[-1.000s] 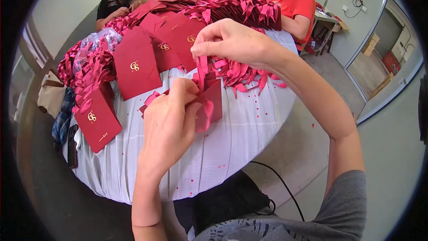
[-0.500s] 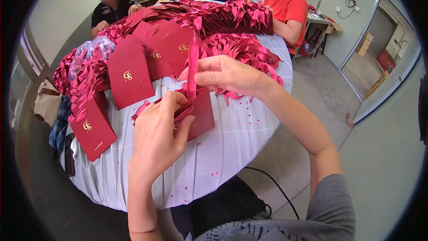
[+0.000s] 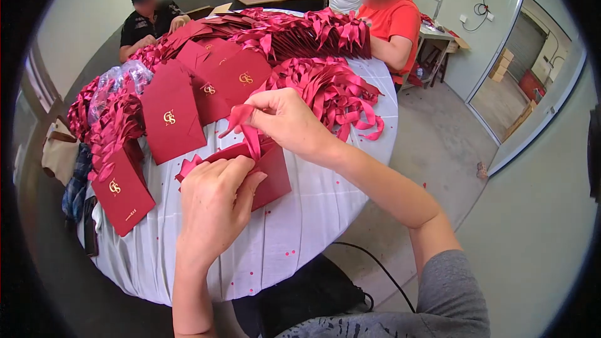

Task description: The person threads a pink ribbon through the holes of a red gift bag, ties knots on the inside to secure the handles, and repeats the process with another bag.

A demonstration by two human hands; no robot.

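Note:
A dark red paper bag stands on the white-clothed table in front of me, partly covered by my left hand. My left hand is closed in a pinch at the bag's upper edge, where the ribbon comes out; its fingertips are partly hidden. Above the bag, my right hand pinches a shiny red ribbon between thumb and fingers, its loose end hanging to the left. Another ribbon shows on the bag's left side.
Flat red bags with gold lettering lie just beyond my hands. Heaps of ribboned bags cover the far side. Another red bag sits at left by a clear plastic wrap. Two people work across the table.
My right hand has pulled the ribbon lower and leftward, so the upright strip is now bent over. My left hand still pinches the bag's edge. The view has shifted slightly.

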